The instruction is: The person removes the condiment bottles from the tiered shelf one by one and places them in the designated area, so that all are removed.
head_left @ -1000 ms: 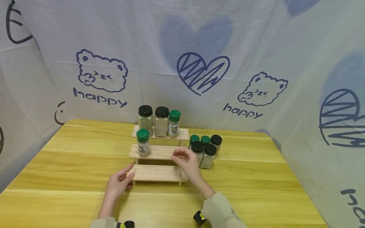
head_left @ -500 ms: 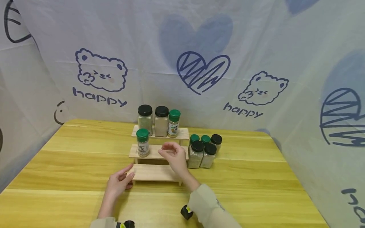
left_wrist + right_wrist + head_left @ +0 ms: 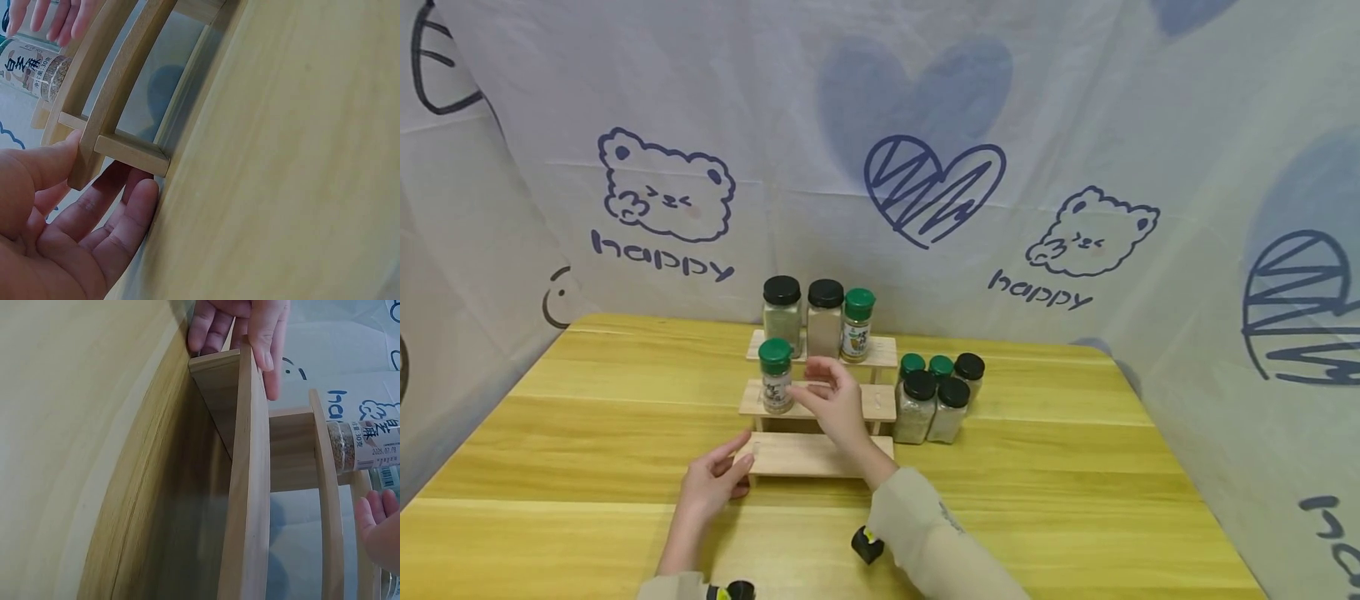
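Observation:
A three-tier wooden spice rack (image 3: pixel 820 454) stands on the table. My left hand (image 3: pixel 709 482) grips the left end of its lowest shelf, thumb on the board and fingers around the side support, as the left wrist view shows. On the middle tier, at its left, stands a green-capped spice jar (image 3: pixel 777 390) with a printed label and pale seeds. My right hand (image 3: pixel 835 404) is over the middle tier just right of that jar, fingers loosely bent, holding nothing. Two black-capped jars (image 3: pixel 782 321) and a green-capped jar (image 3: pixel 857 329) stand on the top tier.
Right of the rack, several more spice jars (image 3: pixel 951 412) with black or green caps stand close together on the wooden table (image 3: pixel 1060 483). A printed cloth (image 3: pixel 805 225) hangs behind the table.
My right hand has moved left along the middle tier, from beside the grouped jars to the green-capped jar. My left hand has stayed at the rack's end.

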A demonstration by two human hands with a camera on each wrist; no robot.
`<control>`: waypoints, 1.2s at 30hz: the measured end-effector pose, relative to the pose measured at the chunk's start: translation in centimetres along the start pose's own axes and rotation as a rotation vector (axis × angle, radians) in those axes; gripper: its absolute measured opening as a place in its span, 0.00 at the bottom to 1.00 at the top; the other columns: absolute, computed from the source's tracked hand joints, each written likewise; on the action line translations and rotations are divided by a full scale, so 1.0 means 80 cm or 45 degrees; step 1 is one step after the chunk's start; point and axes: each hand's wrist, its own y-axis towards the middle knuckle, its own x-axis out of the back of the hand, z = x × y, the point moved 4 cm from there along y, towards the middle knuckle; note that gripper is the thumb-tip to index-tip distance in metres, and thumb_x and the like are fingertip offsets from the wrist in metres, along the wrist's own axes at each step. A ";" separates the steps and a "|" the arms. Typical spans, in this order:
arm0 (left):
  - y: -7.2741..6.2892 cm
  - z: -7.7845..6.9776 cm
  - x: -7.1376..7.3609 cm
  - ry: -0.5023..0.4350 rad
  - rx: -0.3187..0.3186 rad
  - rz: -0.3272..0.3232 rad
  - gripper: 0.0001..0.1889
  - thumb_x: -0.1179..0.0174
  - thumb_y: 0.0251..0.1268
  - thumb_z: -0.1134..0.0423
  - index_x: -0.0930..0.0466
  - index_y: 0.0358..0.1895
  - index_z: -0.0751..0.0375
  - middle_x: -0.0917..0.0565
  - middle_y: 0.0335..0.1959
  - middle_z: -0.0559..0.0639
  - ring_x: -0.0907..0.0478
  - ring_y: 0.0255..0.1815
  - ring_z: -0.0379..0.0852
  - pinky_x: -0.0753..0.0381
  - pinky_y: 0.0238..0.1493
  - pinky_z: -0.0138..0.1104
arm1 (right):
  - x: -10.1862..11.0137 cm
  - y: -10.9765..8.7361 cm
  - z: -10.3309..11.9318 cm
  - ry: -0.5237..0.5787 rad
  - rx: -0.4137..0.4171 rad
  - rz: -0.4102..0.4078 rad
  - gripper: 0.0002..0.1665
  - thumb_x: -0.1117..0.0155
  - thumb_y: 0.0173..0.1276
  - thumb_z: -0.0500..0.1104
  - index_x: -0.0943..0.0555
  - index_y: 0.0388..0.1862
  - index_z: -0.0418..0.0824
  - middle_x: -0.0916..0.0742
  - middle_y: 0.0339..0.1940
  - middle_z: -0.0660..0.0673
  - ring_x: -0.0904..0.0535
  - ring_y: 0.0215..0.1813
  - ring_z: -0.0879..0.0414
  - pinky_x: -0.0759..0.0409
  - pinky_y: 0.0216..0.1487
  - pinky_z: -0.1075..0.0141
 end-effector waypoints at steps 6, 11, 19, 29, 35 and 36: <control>0.000 0.000 0.000 -0.002 -0.001 0.003 0.21 0.48 0.64 0.67 0.34 0.61 0.64 0.31 0.53 0.73 0.23 0.35 0.47 0.18 0.33 0.34 | -0.009 0.001 0.011 0.046 -0.068 0.019 0.24 0.37 0.54 0.26 0.31 0.49 0.21 0.25 0.46 0.26 0.31 0.50 0.34 0.29 0.53 0.47; 0.000 0.000 0.001 0.000 0.000 0.006 0.21 0.48 0.64 0.66 0.34 0.61 0.63 0.31 0.53 0.73 0.23 0.36 0.47 0.18 0.33 0.34 | -0.015 -0.002 0.027 0.054 -0.083 0.028 0.24 0.39 0.54 0.24 0.32 0.50 0.20 0.25 0.45 0.26 0.31 0.50 0.33 0.31 0.53 0.44; 0.001 0.002 0.001 0.018 -0.008 0.009 0.21 0.48 0.64 0.66 0.34 0.61 0.63 0.32 0.54 0.73 0.23 0.40 0.50 0.18 0.33 0.35 | -0.020 -0.003 0.024 0.035 -0.125 0.053 0.24 0.38 0.54 0.25 0.31 0.50 0.23 0.23 0.44 0.29 0.28 0.48 0.37 0.28 0.51 0.48; 0.001 0.003 0.001 0.032 -0.008 0.007 0.21 0.48 0.65 0.65 0.34 0.61 0.63 0.32 0.55 0.73 0.25 0.44 0.54 0.18 0.33 0.35 | -0.023 -0.003 0.021 0.040 -0.122 0.103 0.24 0.38 0.53 0.24 0.30 0.51 0.23 0.23 0.44 0.30 0.27 0.48 0.38 0.29 0.52 0.47; 0.000 0.002 0.001 0.038 -0.007 0.008 0.21 0.48 0.65 0.65 0.34 0.61 0.62 0.32 0.55 0.73 0.24 0.43 0.53 0.18 0.33 0.35 | -0.024 -0.002 0.019 -0.004 -0.125 0.105 0.24 0.38 0.54 0.25 0.29 0.51 0.24 0.22 0.44 0.31 0.27 0.48 0.38 0.28 0.52 0.48; 0.000 0.002 0.001 0.039 -0.009 0.008 0.21 0.48 0.65 0.65 0.34 0.61 0.62 0.32 0.55 0.73 0.24 0.43 0.53 0.18 0.33 0.34 | -0.024 -0.002 0.019 -0.011 -0.133 0.107 0.24 0.38 0.54 0.25 0.29 0.51 0.24 0.22 0.44 0.31 0.27 0.48 0.38 0.28 0.52 0.48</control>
